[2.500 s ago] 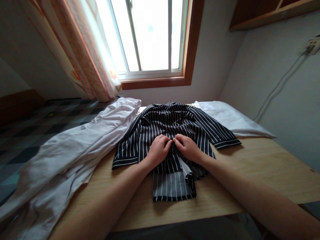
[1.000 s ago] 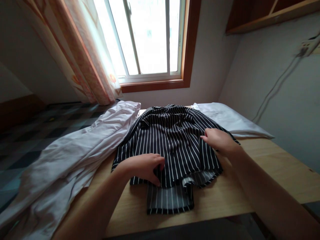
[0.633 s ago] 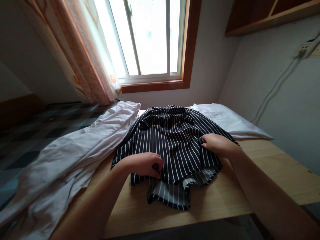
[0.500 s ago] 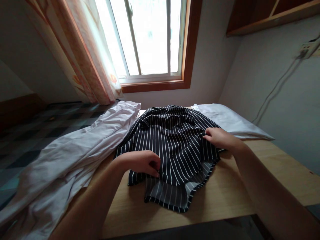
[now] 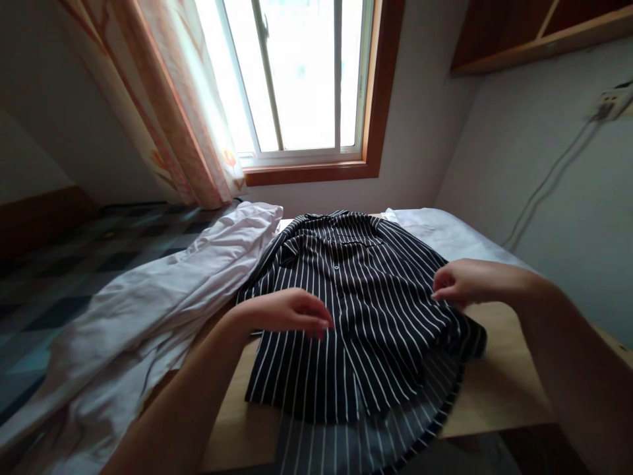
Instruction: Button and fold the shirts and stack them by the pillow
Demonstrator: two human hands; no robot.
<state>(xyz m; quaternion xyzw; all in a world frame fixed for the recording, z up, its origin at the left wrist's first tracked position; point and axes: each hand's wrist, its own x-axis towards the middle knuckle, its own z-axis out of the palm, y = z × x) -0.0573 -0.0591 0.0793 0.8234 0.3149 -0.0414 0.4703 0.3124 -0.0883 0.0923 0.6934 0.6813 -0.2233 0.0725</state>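
Note:
A black shirt with white stripes (image 5: 376, 330) lies front up, its collar towards the window and its hem hanging over the near table edge. My left hand (image 5: 297, 311) is over the lower middle of the shirt, fingers stretched forward and apart, with no cloth visibly held. At the shirt's right side, my right hand (image 5: 462, 282) has its fingers curled in a pinch at the cloth. The fingertips are partly hidden. Below the front hem, the shirt's inner back panel (image 5: 326, 445) shows, somewhat blurred.
Crumpled white clothing (image 5: 163, 284) lies along the left, beside a dark checked bed cover (image 5: 143, 231). A folded white garment (image 5: 445, 231) rests at the back right of the wooden table (image 5: 499, 389). Behind are a window (image 5: 306, 79), a curtain (image 5: 173, 112) and a wall socket (image 5: 613, 102).
The shirt's lower part has spread out and come nearer, past the table edge, and its front is smoother. My right hand has moved right and slightly nearer; my left hand's fingers have loosened.

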